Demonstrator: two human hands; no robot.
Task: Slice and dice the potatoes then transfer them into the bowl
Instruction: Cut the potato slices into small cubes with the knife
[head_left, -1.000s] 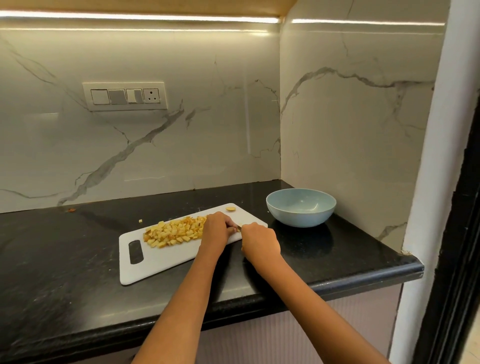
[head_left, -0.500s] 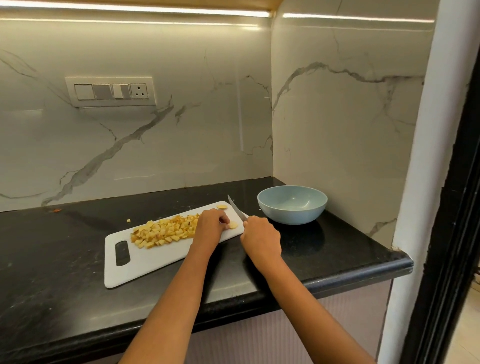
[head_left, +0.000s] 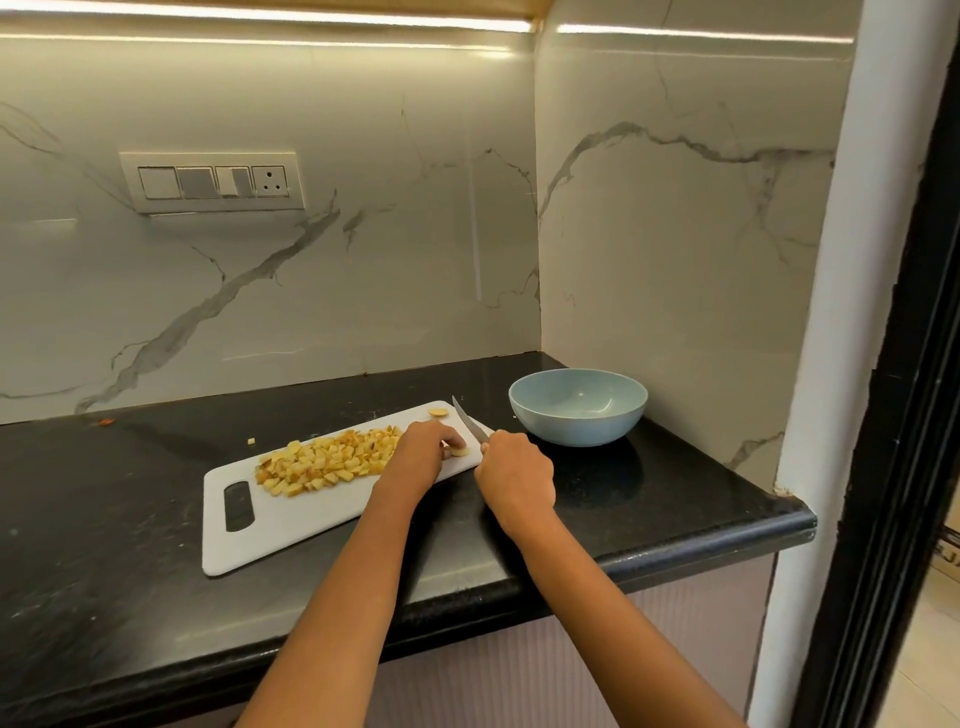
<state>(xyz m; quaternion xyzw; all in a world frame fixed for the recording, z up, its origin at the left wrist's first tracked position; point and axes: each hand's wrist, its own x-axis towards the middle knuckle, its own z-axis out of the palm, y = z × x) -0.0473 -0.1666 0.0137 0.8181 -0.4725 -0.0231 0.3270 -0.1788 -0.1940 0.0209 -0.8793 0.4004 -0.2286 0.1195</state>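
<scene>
A: What's nearest?
B: The right hand (head_left: 514, 470), fingers curled round a knife (head_left: 470, 422); blade tilted up over the board's right end.
A: And the left?
B: The left hand (head_left: 423, 451) rests on the board (head_left: 291, 525), fingertips curled onto a potato slice (head_left: 459, 450); diced potato (head_left: 324, 462) lies heaped just left of it.
A: Farther back?
B: Another slice (head_left: 438, 412) at the board's far corner; one stray cube (head_left: 251, 441) on the black desk (head_left: 130, 571); the blue bowl (head_left: 578, 408) stands right of the board, nothing visible inside.
</scene>
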